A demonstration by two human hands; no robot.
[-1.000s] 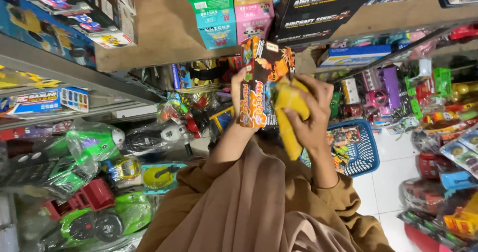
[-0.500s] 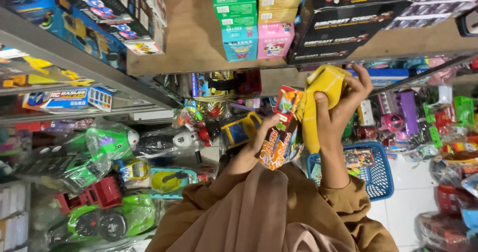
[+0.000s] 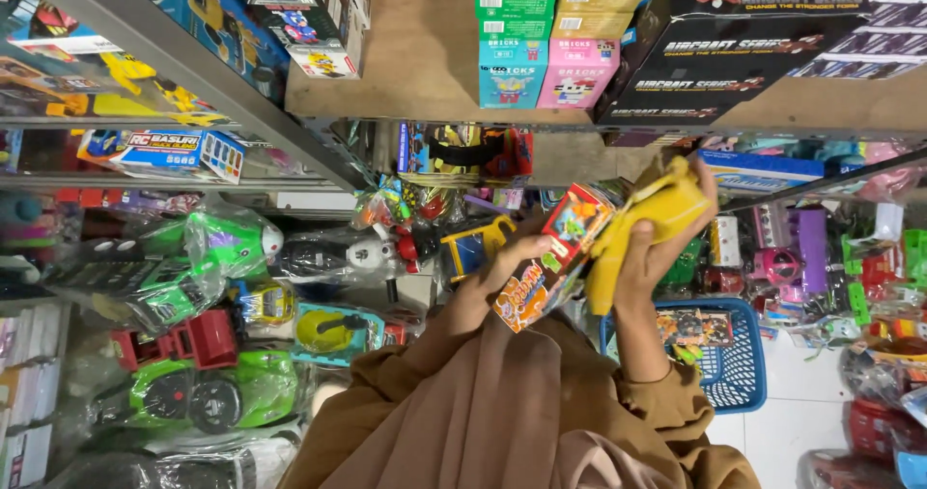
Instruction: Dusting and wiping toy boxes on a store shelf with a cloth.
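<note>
Yellow toy point(image 3: 645, 226), plastic-wrapped, clasped in right hand point(image 3: 666, 248), left hand point(image 3: 517, 257) gripping colourful toy card point(image 3: 555, 257)

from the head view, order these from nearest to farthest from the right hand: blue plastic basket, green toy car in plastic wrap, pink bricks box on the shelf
1. Blue plastic basket: just below the right hand, on the floor side.
2. Pink bricks box on the shelf: above the hand, slightly left.
3. Green toy car in plastic wrap: far left, low in the picture.
</note>
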